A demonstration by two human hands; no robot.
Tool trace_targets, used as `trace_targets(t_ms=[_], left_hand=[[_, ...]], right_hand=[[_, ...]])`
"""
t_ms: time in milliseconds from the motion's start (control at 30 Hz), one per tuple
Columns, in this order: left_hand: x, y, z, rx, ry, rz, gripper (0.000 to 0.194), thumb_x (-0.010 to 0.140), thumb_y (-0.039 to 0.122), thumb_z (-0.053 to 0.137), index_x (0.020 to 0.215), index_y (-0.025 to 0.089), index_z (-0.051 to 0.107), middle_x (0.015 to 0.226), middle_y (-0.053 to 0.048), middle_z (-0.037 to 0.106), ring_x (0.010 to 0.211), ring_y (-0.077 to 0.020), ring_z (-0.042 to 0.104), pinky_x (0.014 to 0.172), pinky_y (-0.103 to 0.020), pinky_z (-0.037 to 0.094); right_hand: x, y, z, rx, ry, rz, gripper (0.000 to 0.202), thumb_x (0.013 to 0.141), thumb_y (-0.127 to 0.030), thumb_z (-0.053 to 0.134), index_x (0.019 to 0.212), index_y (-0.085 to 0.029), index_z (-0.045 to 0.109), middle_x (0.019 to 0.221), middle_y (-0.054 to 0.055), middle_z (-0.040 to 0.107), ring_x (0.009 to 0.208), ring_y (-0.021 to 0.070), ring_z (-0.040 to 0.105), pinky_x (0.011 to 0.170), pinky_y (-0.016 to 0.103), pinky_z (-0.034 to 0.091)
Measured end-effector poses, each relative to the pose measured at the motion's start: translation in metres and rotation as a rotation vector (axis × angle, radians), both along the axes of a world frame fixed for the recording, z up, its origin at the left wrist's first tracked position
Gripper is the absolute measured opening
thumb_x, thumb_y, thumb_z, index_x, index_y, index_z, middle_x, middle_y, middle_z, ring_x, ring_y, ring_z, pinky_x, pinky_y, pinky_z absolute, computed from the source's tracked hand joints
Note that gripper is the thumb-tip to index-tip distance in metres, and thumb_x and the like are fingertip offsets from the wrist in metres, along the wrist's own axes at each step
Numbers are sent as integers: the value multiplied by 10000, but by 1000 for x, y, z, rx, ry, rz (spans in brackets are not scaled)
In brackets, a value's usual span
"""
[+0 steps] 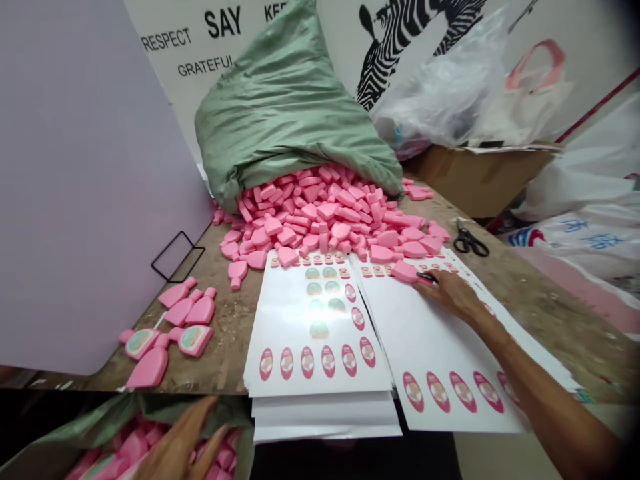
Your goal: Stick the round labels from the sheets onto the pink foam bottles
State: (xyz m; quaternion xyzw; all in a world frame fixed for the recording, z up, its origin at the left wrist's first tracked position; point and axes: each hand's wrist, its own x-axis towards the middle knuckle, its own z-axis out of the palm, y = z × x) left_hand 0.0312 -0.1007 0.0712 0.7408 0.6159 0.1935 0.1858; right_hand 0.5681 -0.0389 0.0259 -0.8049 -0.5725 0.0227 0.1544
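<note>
My right hand [453,293] is closed at the top of the right sticker sheet [430,347], pinching a small dark tool [428,277] against a pink bottle-shaped piece [405,272]. Low in the view, my left hand [183,443] is blurred, its fingers apart over a green bag [95,423] of pink pieces below the table edge. Beside the right sheet lies a stack of sticker sheets [300,320] with oval and green labels. A large heap of pink pieces [325,213] spills from a green sack [290,107].
Several pink pieces [150,365], two showing green labels, lie on the table's left side near a black wire stand [179,257]. Black scissors [470,241] lie right of the heap. A cardboard box [475,177] and plastic bags [595,233] stand farther right. A pale panel [90,187] borders the left.
</note>
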Motion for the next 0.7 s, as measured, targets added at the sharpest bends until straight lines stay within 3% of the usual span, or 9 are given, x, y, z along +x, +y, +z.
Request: trace_targets(t_ms=[67,133,233,300,367,433,533,600,700], left_hand=[[29,15,3,52,-18,-178,271,827,364,566,1074,269,623,1064,-23,696,947,-227,666,819,-312,559],[75,26,10,246,-9,-357,333,864,284,506,1174,177,562,1194,-120,621,1110,-248,590,934,-363,505],[144,29,21,464,27,-545,462,807,185,546,1257,103,484,1370,-215,451,1289,-339,409,1043,-524,371],[169,25,22,374,34,-713,446,797,156,542,1240,122,496,1316,-198,507,1239,-340,457,1045,-559,337],[174,21,19,146,-32,-783,304,812,150,513,1111,154,567,1079,-129,645,1014,-279,602,956,-499,437],[164,23,12,-122,-216,-655,152,836,200,501,943,172,605,817,-51,658,757,-203,624,773,-372,519],[142,32,1,-458,-696,-232,208,822,360,562,872,160,589,720,-26,617,631,-155,584,588,-267,506],[135,40,-5,-559,-977,-34,295,798,428,593,888,150,562,704,-25,606,580,-134,575,546,-249,503],[136,48,-14,-564,-1113,70,367,787,472,602,932,141,536,669,-22,601,518,-127,585,505,-245,508]], right_hand=[[-15,-11,14,11,-5,28,348,782,-454,531,903,-150,650,907,141,683,795,261,612,661,327,425],[-43,-26,38,22,21,94,364,798,-487,511,885,-163,651,884,121,677,767,242,604,667,328,428],[-98,-50,77,-176,230,435,273,810,-438,534,856,-204,669,858,66,674,751,197,600,673,294,435],[-131,-60,95,-327,429,641,209,814,-383,544,830,-215,668,795,27,665,720,168,598,669,268,439],[-154,-62,100,-411,600,729,201,816,-388,559,845,-220,665,800,8,663,743,162,604,686,257,448],[-167,-57,92,-354,681,669,239,845,-417,536,948,-232,647,898,9,665,817,165,605,729,262,452],[-180,-41,62,-94,611,463,284,930,-403,391,1031,-232,594,963,26,653,856,165,583,761,291,437],[-192,-30,40,53,459,376,259,937,-365,377,965,-214,586,893,36,648,807,176,561,732,311,418],[-209,-19,13,183,196,355,158,900,-303,468,869,-192,576,823,43,634,765,189,525,705,326,378]])
